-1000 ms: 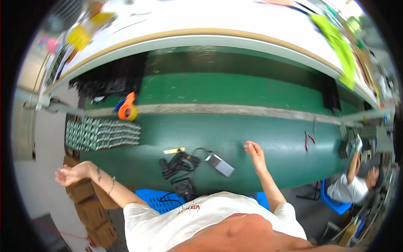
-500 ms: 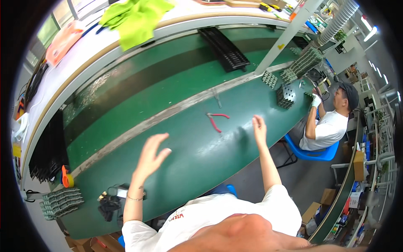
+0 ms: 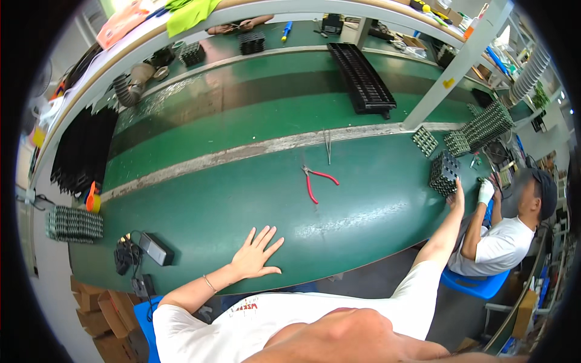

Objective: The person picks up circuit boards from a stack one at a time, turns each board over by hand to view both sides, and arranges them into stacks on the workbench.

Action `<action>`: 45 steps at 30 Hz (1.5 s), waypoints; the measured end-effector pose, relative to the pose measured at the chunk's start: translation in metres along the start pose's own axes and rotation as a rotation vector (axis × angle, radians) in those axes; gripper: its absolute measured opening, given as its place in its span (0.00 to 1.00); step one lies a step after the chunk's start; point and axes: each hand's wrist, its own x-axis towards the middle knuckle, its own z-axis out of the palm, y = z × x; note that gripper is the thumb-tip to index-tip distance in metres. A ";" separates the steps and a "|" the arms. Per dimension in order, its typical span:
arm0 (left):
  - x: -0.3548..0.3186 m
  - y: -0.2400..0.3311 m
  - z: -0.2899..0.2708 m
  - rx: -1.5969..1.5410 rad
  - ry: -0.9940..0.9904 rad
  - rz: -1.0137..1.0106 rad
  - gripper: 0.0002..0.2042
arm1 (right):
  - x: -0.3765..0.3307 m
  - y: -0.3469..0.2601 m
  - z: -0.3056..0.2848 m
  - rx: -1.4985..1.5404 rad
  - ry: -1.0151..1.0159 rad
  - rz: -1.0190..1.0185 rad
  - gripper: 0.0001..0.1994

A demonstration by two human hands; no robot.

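My left hand lies flat on the green tabletop, fingers spread, holding nothing. Out to the right, my right hand grips the near side of a block-shaped stack of dark panels; some of its fingers are hidden against the stack. Red-handled pliers lie with handles spread at mid-table, between my two hands. Just beyond them rests a pair of thin metal tweezers.
A co-worker sits at the right, near longer stacks of greenish panels. A black slotted tray lies beyond the metal strip. Another panel stack, yellow tape and a black adapter are at left. A post rises at the right.
My left hand has come down from above the table and now lies flat. My right hand has moved right onto the dark stack. The view has shifted, showing more of the far side.
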 end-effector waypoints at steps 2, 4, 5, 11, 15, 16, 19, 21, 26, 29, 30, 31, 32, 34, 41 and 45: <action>-0.004 -0.001 0.001 0.038 0.001 -0.015 0.39 | -0.013 -0.006 0.019 -0.051 -0.128 0.031 0.40; -0.003 0.001 0.004 0.050 0.021 -0.011 0.39 | -0.019 -0.008 0.017 -0.020 -0.101 0.130 0.41; -0.004 0.000 0.002 0.058 0.041 -0.003 0.39 | -0.020 -0.010 0.018 -0.012 -0.086 0.119 0.41; -0.007 -0.001 0.011 0.109 0.124 0.026 0.37 | -0.055 0.004 0.055 0.020 -0.063 0.108 0.37; -0.013 0.003 0.016 0.120 0.164 0.031 0.36 | -0.096 0.005 0.105 0.164 0.015 0.038 0.37; -0.017 0.000 0.017 0.120 0.168 0.015 0.36 | -0.100 0.004 0.125 0.163 0.076 0.078 0.36; -0.015 -0.004 0.013 0.120 0.186 0.037 0.35 | -0.069 0.015 0.125 0.300 0.096 0.032 0.35; -0.010 0.001 0.013 0.089 0.199 0.070 0.34 | -0.031 0.021 0.102 0.522 -0.012 -0.128 0.34; -0.017 -0.001 0.015 0.047 0.213 0.034 0.33 | -0.020 0.014 0.145 0.902 0.053 -0.088 0.23; -0.017 -0.005 0.014 0.013 0.219 0.032 0.32 | -0.034 0.022 0.148 0.999 0.031 -0.117 0.20; -0.018 -0.007 0.015 -0.010 0.227 0.029 0.31 | -0.045 0.028 0.158 0.977 0.007 -0.100 0.20; -0.019 -0.009 0.015 -0.032 0.234 0.028 0.31 | -0.059 0.034 0.164 0.949 -0.186 -0.149 0.22; -0.017 -0.010 0.016 -0.057 0.239 0.047 0.30 | -0.078 0.041 0.154 0.924 -0.361 -0.203 0.24; -0.014 -0.019 0.014 -0.279 0.188 -0.011 0.30 | -0.173 0.052 0.165 0.932 -0.580 -0.224 0.27; 0.010 -0.027 -0.031 -1.532 0.295 -0.147 0.33 | -0.410 0.110 0.256 0.695 -0.928 -0.049 0.23; -0.007 -0.043 -0.046 -1.705 0.472 -0.127 0.36 | -0.479 0.118 0.333 0.358 -1.052 -0.175 0.23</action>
